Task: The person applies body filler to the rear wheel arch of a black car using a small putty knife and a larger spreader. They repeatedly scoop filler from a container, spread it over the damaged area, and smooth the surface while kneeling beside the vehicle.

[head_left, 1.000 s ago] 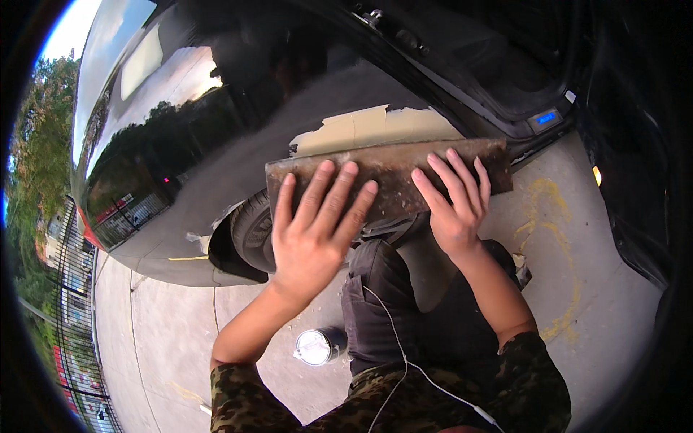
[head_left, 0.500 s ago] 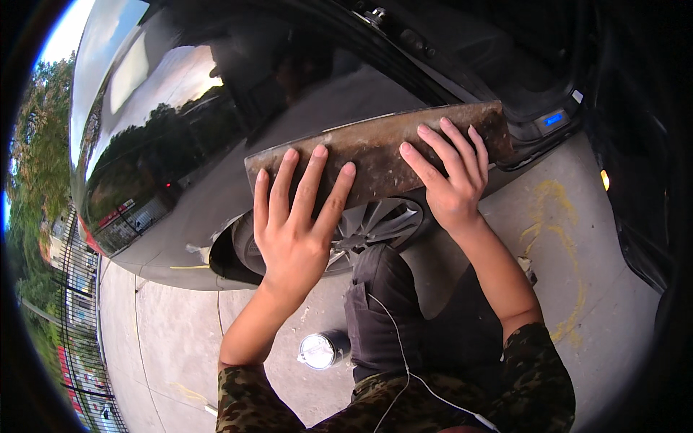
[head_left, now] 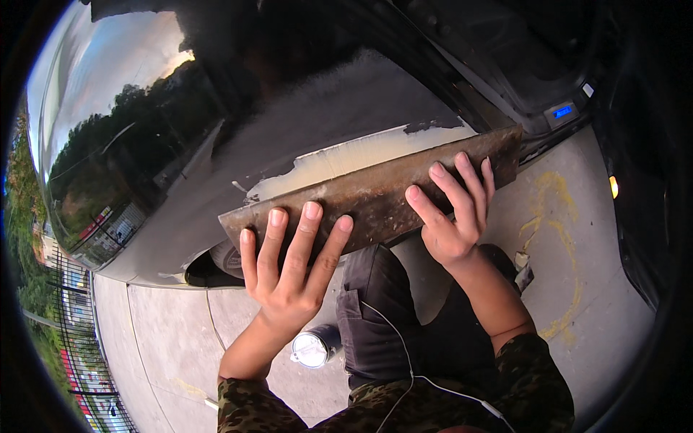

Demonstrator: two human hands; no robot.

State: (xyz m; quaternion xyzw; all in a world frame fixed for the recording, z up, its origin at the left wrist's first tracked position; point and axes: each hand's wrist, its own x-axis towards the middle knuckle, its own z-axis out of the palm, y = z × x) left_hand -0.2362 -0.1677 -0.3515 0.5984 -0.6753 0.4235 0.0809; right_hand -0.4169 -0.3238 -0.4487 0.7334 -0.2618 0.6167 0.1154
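Note:
A long, brown-stained filler spreader (head_left: pixel 375 189) lies slantwise against the black car panel (head_left: pixel 289 137), its right end higher. My left hand (head_left: pixel 292 270) grips its left part, several fingers laid over the face and the thumb hidden. My right hand (head_left: pixel 456 220) holds the right part in the same way, its thumb also out of sight. Along the spreader's upper edge, a band of cream body filler (head_left: pixel 346 160) shows on the panel, ragged at its borders.
The wheel arch (head_left: pixel 206 268) sits left of my left hand. Beside my knee (head_left: pixel 379 289) a tin (head_left: pixel 312 349) stands on the concrete floor (head_left: pixel 173 325). An open car door (head_left: pixel 628 187) is at right. White earphone cords (head_left: pixel 395 335) hang over my lap.
Both hands have drawn the spreader down the panel, toward me, its left end dropping more. The cream filler band now shows above it; the wheel is mostly covered.

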